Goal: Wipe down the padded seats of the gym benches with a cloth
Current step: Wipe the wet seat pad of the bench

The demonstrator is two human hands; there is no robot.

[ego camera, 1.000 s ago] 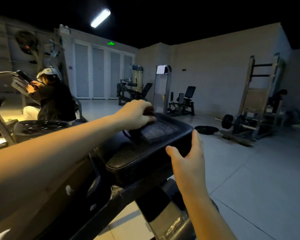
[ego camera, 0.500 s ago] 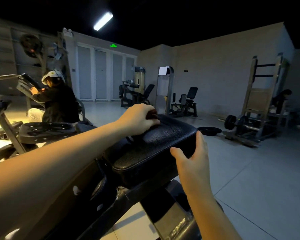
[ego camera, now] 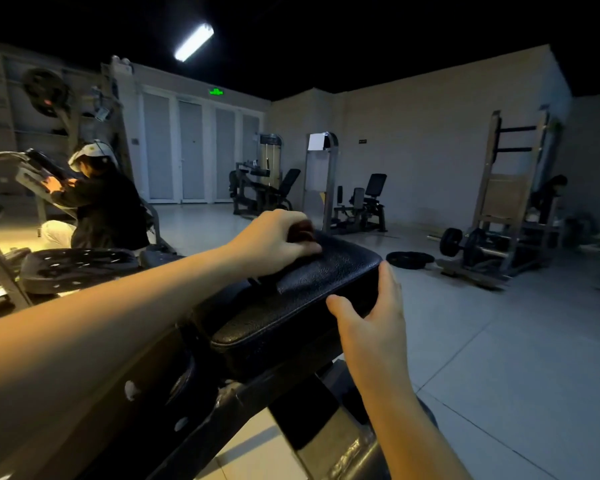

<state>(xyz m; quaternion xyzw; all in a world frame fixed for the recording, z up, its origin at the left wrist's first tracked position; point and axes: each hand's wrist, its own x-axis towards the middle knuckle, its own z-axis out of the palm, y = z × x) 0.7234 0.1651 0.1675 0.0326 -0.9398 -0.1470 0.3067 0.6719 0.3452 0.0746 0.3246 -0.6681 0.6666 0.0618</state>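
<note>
Peeking from the left hand (ego camera: pixel 274 242), cloth (ego camera: pixel 300 229) touches seat (ego camera: pixel 291 306).

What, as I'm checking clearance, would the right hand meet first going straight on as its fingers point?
The right hand rests against the padded seat; past it, probably only open floor toward the weight plate, depth unclear.

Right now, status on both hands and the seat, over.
Left hand grips the cloth on top of the padded seat. Right hand open, braced against the seat's side edge. Nothing else on the seat.
</note>
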